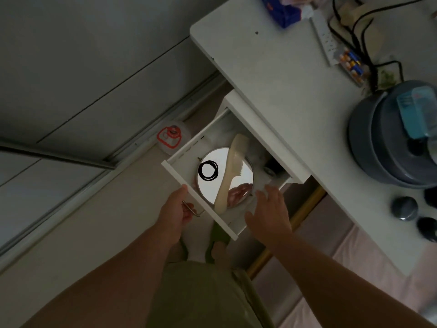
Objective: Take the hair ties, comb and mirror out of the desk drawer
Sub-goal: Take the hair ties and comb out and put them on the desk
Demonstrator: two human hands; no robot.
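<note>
The white desk drawer [186, 152] stands pulled out under the desk. Inside lies a round mirror [238, 176], face up. Black hair ties [208, 170] rest in a small coil on the mirror's left part. A cream comb [230, 172] lies diagonally across the mirror, handle toward me. My left hand [176, 210] is curled around the drawer's metal handle [197, 213] at the front panel. My right hand [270, 209] hovers with fingers spread over the drawer's right front corner, holding nothing.
The white desk [272, 79] carries a power strip [327, 40] with cables, batteries [352, 65], a grey round appliance [390, 133] and dark round lids [405, 208]. A clear jar with a red clasp [171, 137] stands on the floor left of the drawer. My feet are below the drawer.
</note>
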